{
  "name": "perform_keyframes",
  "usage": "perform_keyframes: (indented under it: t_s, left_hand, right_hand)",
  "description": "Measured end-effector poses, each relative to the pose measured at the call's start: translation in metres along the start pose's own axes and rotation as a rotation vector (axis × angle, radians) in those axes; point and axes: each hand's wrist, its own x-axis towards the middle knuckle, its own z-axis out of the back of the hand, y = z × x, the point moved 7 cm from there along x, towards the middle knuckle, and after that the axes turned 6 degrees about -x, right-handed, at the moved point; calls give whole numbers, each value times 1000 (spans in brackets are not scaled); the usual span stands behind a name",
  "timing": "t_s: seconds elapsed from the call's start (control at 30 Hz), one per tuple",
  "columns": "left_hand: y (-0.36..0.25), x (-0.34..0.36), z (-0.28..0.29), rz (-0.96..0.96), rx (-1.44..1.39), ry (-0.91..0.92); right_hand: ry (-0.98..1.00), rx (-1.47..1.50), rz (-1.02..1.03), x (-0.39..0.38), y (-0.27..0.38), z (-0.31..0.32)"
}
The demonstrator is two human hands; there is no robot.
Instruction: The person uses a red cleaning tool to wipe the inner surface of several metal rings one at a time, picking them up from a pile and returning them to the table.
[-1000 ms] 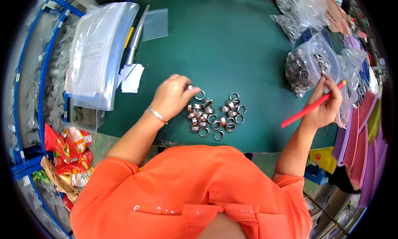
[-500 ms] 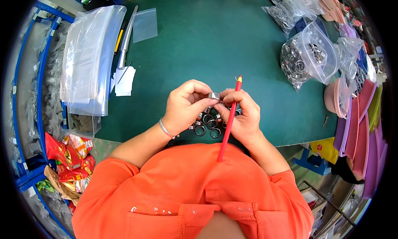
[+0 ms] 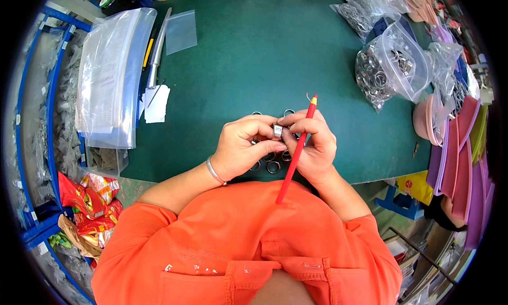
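A shiny silver ring [image 3: 277, 131] is held up between both hands over the near part of the green table. My left hand [image 3: 244, 145] closes on its left side with thumb and fingers, and a silver bangle circles that wrist. My right hand [image 3: 316, 146] touches the ring's right side with its fingertips. That same hand also holds a red pencil [image 3: 294, 164], tilted with its yellowish tip up and its other end near my orange shirt. Several more metal rings [image 3: 273, 167] lie on the table under and around my hands, partly hidden by them.
At the left lie papers in a clear plastic sleeve [image 3: 108, 77], a tapered metal rod [image 3: 157, 53], a white paper piece [image 3: 156, 105] and a clear bag [image 3: 181, 32]. A bag of rings [image 3: 373, 80], a clear tub [image 3: 410, 66] and pink cups [image 3: 426, 122] stand at the right.
The ring has been turned and brought slightly lower and to the right between my fingers. The pencil's tip has shifted a little to the right. Rings beyond my hands now show.
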Motion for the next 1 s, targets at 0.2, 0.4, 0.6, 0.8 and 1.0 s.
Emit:
perform_keyframes:
  t_s: [0.2,0.4,0.6,0.8,1.0]
  left_hand:
    - [0,3,-2,83,-284,-109]
    - [2,3,-1,48,-156,-91]
    - [2,3,1,-25,-128,-127]
    - [2,1,1,-61,-88,-107]
    - [-1,-2,2,-88,46,-38]
  right_hand:
    - [-7,17,5,-2,0,2]
    - [-30,110,-172,-3,-2,13]
    - [-7,106,-29,-12,15,20]
    - [17,141,51,-10,23,15]
    - [32,60,57,-8,23,11]
